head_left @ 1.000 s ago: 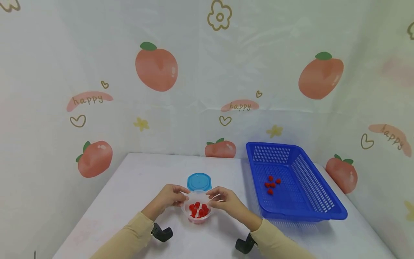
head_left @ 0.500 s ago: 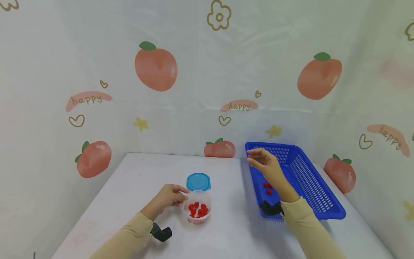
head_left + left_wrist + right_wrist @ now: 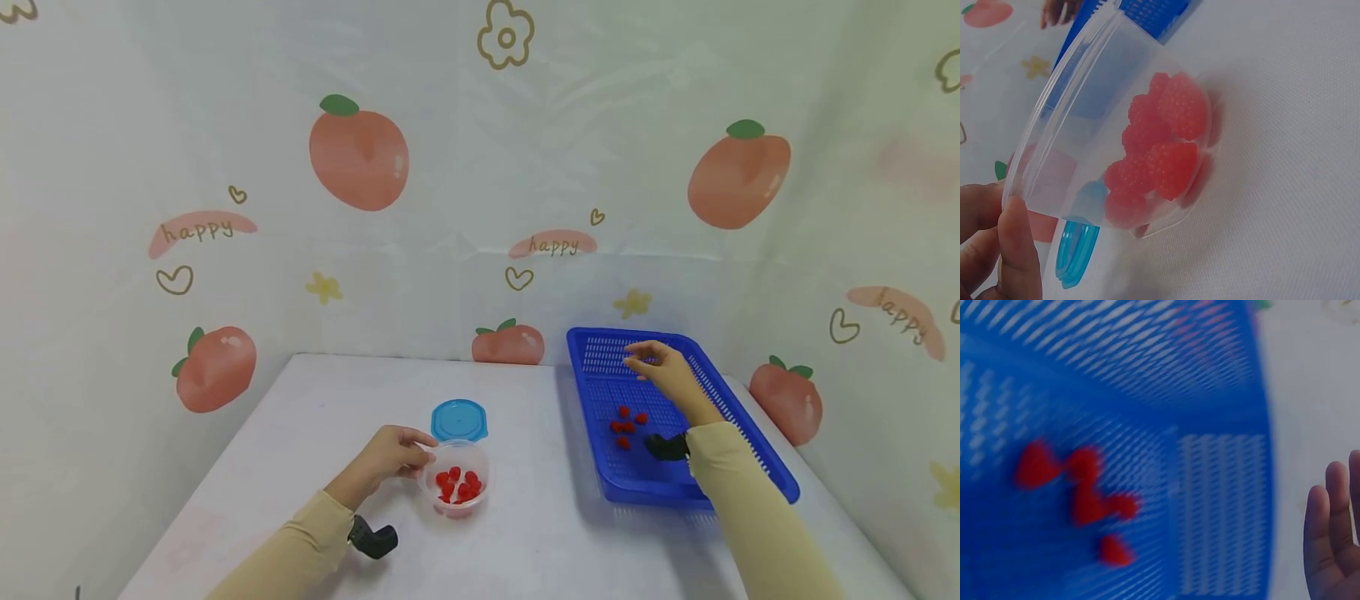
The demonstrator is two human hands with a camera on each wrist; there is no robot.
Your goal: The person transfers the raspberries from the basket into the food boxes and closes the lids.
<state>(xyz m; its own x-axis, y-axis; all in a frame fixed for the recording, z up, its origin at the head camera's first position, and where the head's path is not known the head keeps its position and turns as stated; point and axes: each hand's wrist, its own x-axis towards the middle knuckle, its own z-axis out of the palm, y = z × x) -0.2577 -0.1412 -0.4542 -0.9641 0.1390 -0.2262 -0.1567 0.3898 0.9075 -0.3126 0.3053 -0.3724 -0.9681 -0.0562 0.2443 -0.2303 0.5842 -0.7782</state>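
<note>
A clear plastic tub with several raspberries at its bottom stands on the white table. My left hand pinches its rim from the left, thumb and fingers on the lip in the left wrist view. Over the blue basket hovers my right hand, fingers loosely bent with nothing between them. Below and left of that hand, several more raspberries lie in a cluster on the basket floor; they look blurred in the right wrist view.
Just behind the tub lies a blue lid on the table. The basket's tall slotted walls rise at the table's right side. A printed curtain hangs close behind the table.
My right hand has let go of the tub's rim and moved right, over the basket. My left hand has kept its hold, and the tub stays in place.
</note>
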